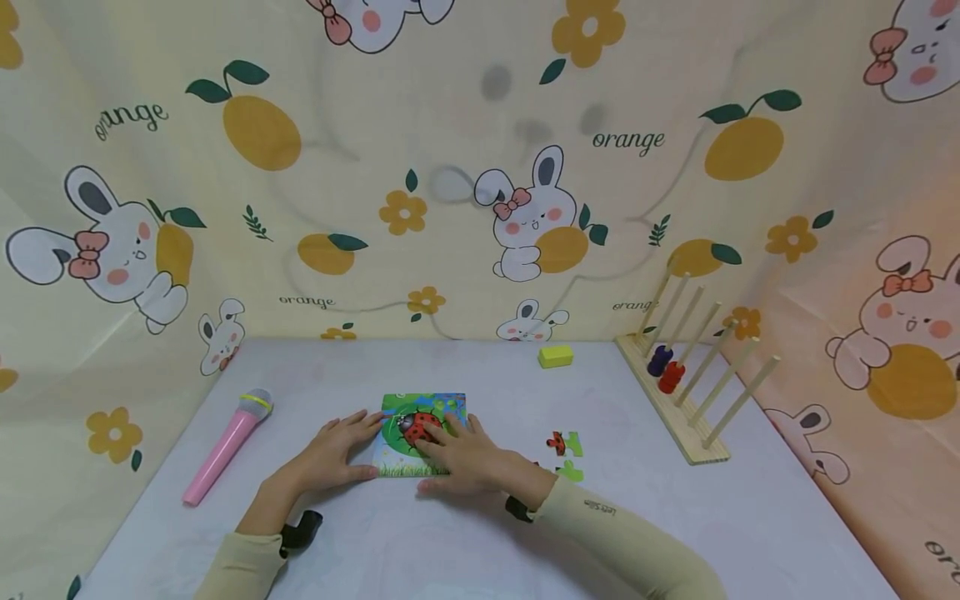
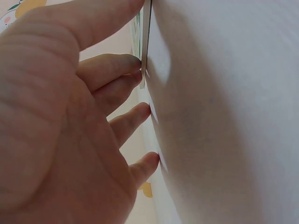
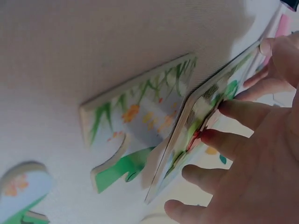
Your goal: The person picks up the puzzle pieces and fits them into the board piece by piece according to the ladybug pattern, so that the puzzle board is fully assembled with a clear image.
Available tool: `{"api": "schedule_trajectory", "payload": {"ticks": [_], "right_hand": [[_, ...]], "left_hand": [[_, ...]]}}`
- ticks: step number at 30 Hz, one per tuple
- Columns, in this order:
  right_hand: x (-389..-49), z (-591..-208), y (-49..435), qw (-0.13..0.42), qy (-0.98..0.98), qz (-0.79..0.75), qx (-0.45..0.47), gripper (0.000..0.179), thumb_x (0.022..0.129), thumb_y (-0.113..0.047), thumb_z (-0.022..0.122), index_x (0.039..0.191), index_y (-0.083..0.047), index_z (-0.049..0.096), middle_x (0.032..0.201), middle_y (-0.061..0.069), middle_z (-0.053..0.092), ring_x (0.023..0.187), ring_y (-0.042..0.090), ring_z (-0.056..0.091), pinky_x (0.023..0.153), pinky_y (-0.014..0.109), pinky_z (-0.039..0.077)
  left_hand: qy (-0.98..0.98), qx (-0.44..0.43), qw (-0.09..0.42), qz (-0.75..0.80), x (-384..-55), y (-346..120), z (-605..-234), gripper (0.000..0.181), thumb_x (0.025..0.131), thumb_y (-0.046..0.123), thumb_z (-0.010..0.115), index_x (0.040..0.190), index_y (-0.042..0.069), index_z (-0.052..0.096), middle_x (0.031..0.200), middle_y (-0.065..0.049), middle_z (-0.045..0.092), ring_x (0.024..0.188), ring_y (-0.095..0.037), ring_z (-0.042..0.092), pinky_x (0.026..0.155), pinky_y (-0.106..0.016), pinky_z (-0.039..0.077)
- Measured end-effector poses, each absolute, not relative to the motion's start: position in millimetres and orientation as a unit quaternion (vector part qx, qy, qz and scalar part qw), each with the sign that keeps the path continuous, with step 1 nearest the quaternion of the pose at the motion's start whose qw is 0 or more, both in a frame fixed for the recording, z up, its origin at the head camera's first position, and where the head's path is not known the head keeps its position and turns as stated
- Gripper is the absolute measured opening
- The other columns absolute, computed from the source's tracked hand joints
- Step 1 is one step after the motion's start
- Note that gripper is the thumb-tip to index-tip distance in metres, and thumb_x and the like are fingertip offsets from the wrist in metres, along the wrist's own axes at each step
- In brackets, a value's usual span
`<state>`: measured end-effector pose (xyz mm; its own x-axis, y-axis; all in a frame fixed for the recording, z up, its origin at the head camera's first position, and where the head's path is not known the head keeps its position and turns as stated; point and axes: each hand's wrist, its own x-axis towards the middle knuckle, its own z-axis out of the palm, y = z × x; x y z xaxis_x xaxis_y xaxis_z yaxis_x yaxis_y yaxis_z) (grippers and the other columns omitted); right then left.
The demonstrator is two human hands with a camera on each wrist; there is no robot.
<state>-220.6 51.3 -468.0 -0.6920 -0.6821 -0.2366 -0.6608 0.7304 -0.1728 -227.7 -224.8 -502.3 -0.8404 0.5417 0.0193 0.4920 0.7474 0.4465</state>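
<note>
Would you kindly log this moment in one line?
left hand: touching ladybug puzzle edge; right hand: resting on ladybug puzzle; loose pieces: beside it

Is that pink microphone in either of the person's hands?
No, the pink microphone lies apart on the table while the left hand and right hand touch the ladybug puzzle.

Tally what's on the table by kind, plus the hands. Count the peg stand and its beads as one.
Hands: 2 (left hand, right hand)
Puzzle board: 1
Microphone: 1
Yellow block: 1
Peg stand: 1
Total: 6, excluding loose puzzle pieces, partly hidden, so not reliably countable.
</note>
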Motion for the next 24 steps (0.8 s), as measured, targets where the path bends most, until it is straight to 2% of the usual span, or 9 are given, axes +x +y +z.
{"api": "schedule_trajectory", "payload": {"ticks": [6,8,11,15,18,20,24], "right_hand": [[-225.9,-464.9,66.5,0.139,0.923,-0.073,-0.352,0.072,0.1,-0.057,0.045,0.159,-0.018,0.028,0.167,0.005,0.013,0.152,0.035,0.007,0.116,0.066,0.013],[-228.7,-459.9,78.8,0.134,0.925,-0.086,-0.346,0.07,0.101,-0.052,0.049,0.157,-0.015,0.031,0.166,0.008,0.015,0.151,0.037,0.009,0.115,0.068,0.013],[-232.7,-449.9,103.3,0.134,0.931,-0.107,-0.323,0.064,0.099,-0.043,0.06,0.152,-0.012,0.042,0.162,0.014,0.027,0.149,0.04,0.02,0.113,0.07,0.016],[-237.4,-442.4,141.6,0.134,0.942,-0.139,-0.274,0.053,0.09,-0.026,0.075,0.136,-0.006,0.059,0.142,0.017,0.051,0.132,0.038,0.046,0.105,0.063,0.036],[-241.5,-445.1,170.1,0.127,0.948,-0.162,-0.243,0.042,0.085,-0.013,0.079,0.124,-0.003,0.066,0.121,0.014,0.06,0.111,0.032,0.057,0.09,0.054,0.048],[-243.6,-449.6,186.6,0.118,0.952,-0.171,-0.224,0.037,0.083,-0.008,0.08,0.118,-0.002,0.069,0.111,0.011,0.06,0.099,0.027,0.058,0.082,0.048,0.05],[-245.2,-458.7,213.4,0.086,0.955,-0.194,-0.207,0.033,0.079,0.007,0.077,0.11,0.0,0.07,0.101,0.01,0.059,0.092,0.025,0.057,0.078,0.043,0.051]], "left_hand": [[0.93,0.284,0.053,0.227,-227.2,-223.8,-503.0,0.08,0.087,0.043,0.075,0.148,0.001,0.045,0.156,-0.016,0.038,0.144,-0.046,0.027,0.108,-0.074,0.019],[0.93,0.285,0.053,0.227,-227.2,-223.2,-503.1,0.08,0.087,0.042,0.075,0.148,0.001,0.045,0.156,-0.016,0.038,0.145,-0.046,0.027,0.108,-0.074,0.019],[0.931,0.279,0.059,0.23,-227.1,-223.0,-502.5,0.08,0.086,0.042,0.075,0.149,0.002,0.044,0.157,-0.015,0.037,0.146,-0.044,0.025,0.11,-0.073,0.017],[0.931,0.281,0.058,0.227,-227.6,-223.3,-501.1,0.081,0.087,0.042,0.075,0.148,0.0,0.044,0.156,-0.017,0.037,0.145,-0.045,0.026,0.109,-0.073,0.018],[0.93,0.284,0.055,0.225,-228.0,-223.7,-500.6,0.08,0.087,0.042,0.075,0.148,-0.001,0.044,0.156,-0.018,0.038,0.145,-0.046,0.026,0.108,-0.074,0.018],[0.931,0.284,0.054,0.224,-227.9,-224.1,-500.8,0.08,0.087,0.042,0.074,0.148,-0.001,0.044,0.156,-0.018,0.038,0.145,-0.046,0.026,0.108,-0.074,0.018],[0.931,0.284,0.053,0.223,-227.3,-225.1,-502.1,0.08,0.087,0.043,0.074,0.147,-0.001,0.045,0.156,-0.018,0.038,0.144,-0.047,0.026,0.108,-0.074,0.019]]}}
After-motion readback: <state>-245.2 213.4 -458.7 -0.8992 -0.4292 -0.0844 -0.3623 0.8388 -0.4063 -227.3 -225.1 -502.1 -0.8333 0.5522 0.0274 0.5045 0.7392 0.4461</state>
